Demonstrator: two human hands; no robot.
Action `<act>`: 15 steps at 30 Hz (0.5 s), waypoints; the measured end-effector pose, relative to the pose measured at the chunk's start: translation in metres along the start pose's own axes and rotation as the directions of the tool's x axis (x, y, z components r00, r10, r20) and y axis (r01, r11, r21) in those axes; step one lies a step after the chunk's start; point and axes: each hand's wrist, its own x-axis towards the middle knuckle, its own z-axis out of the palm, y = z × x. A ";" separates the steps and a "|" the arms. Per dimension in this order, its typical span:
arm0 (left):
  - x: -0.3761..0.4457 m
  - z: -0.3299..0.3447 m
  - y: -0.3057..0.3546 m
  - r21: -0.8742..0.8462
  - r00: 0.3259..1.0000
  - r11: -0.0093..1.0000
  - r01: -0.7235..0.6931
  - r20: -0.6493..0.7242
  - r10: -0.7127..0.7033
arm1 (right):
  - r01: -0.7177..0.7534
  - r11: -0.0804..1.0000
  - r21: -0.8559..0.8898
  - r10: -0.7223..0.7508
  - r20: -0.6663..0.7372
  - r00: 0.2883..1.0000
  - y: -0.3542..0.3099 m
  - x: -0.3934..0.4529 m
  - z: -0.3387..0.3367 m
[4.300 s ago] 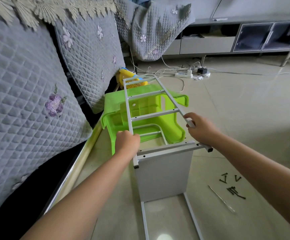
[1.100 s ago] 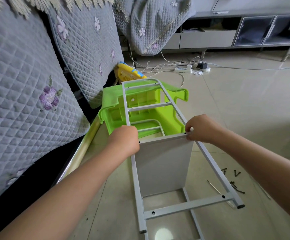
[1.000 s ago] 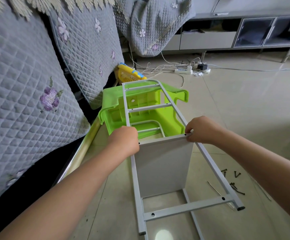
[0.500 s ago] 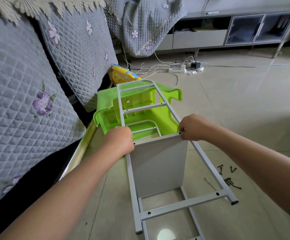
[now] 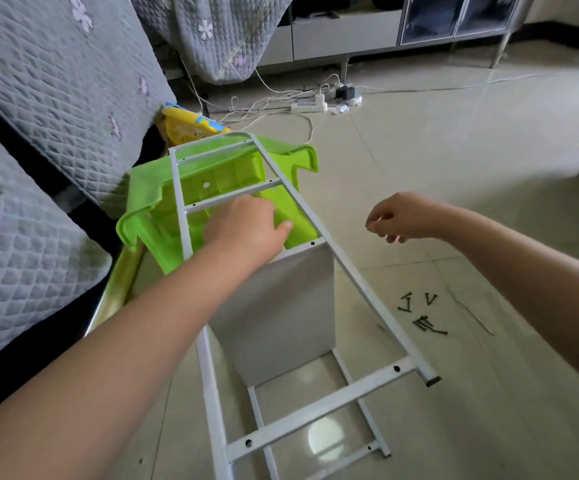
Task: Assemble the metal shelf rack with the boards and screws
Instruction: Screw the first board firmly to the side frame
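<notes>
A white metal side frame (image 5: 353, 280) lies tilted over the upright grey board (image 5: 281, 306). Its far end leans on a green plastic stool (image 5: 149, 209). A second white frame (image 5: 360, 408) lies flat on the floor under the board. My left hand (image 5: 246, 230) rests on the upper frame just above the board's top edge, thumb stretched out, fingers hidden past the knuckles. My right hand (image 5: 400, 220) hovers to the right of the frame, touching nothing, its fingers loosely curled. Several black screws (image 5: 423, 320) lie on the tiles at the right.
Grey quilted sofa cushions (image 5: 38, 140) fill the left side. A yellow toy (image 5: 187, 128) sits behind the stool. A power strip with white cables (image 5: 310, 105) lies near a low cabinet (image 5: 350, 36) at the back. A thin rod (image 5: 475, 317) lies beside the screws.
My right hand has let go of the frame's right rail and drawn off to the right. My left hand has left the left rail and now lies over the board's top edge.
</notes>
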 end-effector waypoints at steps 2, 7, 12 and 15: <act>0.018 0.014 0.022 -0.101 0.997 0.992 -0.072 -0.027 0.070 | -0.121 0.993 0.001 0.121 0.037 0.992 0.034 0.009 0.013; 0.055 0.041 0.063 -0.184 0.988 0.971 -0.151 -0.061 0.142 | -0.299 0.939 -0.170 0.318 0.097 0.943 0.117 0.018 0.066; 0.070 0.053 0.079 -0.085 0.985 0.981 -0.172 -0.016 0.171 | -0.342 0.850 -0.401 0.411 0.097 0.907 0.174 0.009 0.123; 0.076 0.058 0.081 -0.041 0.986 0.985 -0.168 -0.006 0.168 | -0.397 0.827 -0.399 0.454 0.056 0.889 0.193 0.002 0.145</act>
